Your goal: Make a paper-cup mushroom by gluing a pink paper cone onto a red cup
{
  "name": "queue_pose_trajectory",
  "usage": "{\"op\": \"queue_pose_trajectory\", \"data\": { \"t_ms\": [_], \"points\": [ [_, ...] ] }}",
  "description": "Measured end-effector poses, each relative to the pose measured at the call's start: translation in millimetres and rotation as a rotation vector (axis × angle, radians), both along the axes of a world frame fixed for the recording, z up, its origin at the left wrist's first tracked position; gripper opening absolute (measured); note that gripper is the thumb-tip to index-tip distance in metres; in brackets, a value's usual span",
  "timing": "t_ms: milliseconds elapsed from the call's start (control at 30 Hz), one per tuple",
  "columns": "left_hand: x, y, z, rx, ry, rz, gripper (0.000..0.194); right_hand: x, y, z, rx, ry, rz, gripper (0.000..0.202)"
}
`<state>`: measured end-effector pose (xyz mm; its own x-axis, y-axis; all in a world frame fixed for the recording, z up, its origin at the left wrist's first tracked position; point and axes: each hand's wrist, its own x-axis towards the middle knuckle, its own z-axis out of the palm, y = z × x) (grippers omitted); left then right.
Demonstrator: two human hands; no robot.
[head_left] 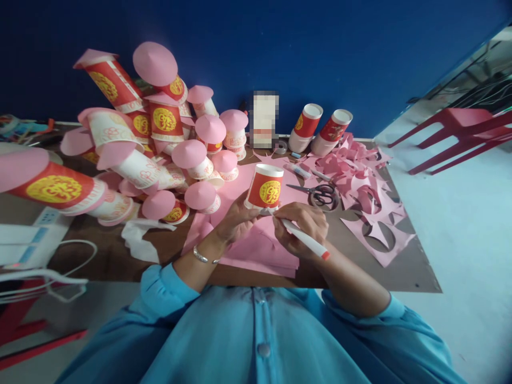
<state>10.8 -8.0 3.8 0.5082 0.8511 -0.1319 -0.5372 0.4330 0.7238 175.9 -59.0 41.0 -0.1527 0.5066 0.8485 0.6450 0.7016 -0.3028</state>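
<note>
A red paper cup [269,191] with a yellow round emblem and white rims is held over the pink paper sheets [256,250]. My left hand [237,221] grips its lower edge from the left. In my right hand [306,226] is a white glue tube [306,241] with a red end, its tip pressed near the cup's lower rim. What lies right at the tip is too small to tell. Black scissors [322,194] rest on a roll of tape to the right of the cup.
Many cups with pink paper cones [190,154] crowd the left side. Two cup stacks [306,128] stand at the back by the blue wall. Cut pink scraps [366,186] cover the right side. A white tissue [140,240] lies left, near a power strip.
</note>
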Motion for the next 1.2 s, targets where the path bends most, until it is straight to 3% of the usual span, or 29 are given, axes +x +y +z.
{"op": "queue_pose_trajectory", "data": {
  "t_ms": [1200],
  "points": [
    [0.4,-2.5,6.6,-0.001,-0.015,-0.016,0.043,1.1,2.4,2.8,0.015,0.035,-0.066,0.015]
  ]
}}
